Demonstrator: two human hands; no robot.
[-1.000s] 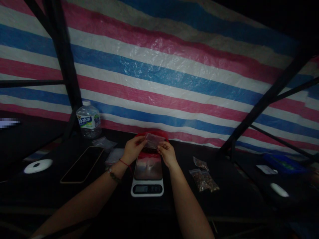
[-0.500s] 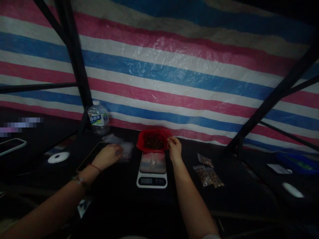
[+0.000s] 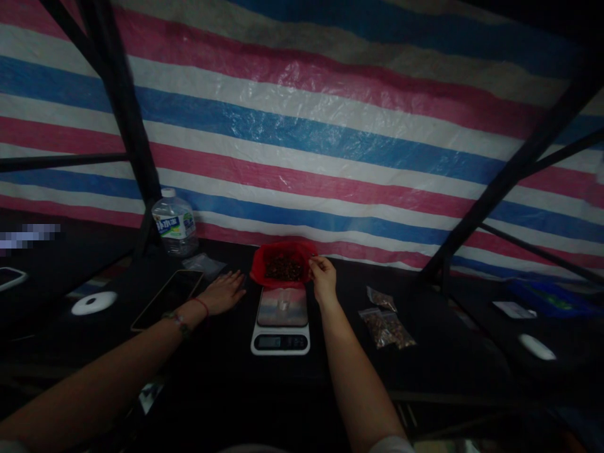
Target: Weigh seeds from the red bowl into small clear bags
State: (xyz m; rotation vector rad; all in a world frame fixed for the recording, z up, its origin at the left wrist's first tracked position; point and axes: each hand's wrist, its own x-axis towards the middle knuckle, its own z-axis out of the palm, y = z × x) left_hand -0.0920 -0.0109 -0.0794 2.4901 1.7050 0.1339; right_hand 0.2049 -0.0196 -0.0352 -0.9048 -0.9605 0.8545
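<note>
A red bowl (image 3: 257,272), its edge uneven, holds small dark brown pieces too dim to name. It sits at the back of a white kitchen scale (image 3: 281,345), whose plate carries a small clear item (image 3: 283,301). My right hand (image 3: 324,277) pinches the bowl's right rim between thumb and fingers. To the left of the scale, my left hand (image 3: 223,294) lies flat, palm down, fingers stretched out. Just behind it are thin clear plastic bags (image 3: 205,265); what lies beneath the palm is hidden.
Several filled zip bags (image 3: 387,327) lie right of the scale. On the left are a phone (image 3: 167,301), a white oval object (image 3: 94,303) and a clear plastic bottle (image 3: 174,223). Dark metal frame bars (image 3: 127,119) stand before a striped sheet (image 3: 302,126).
My left hand has gone from curled over the clear bags to flat with fingers stretched, a little further right. My right hand stays at the bowl's rim. The view has shifted slightly.
</note>
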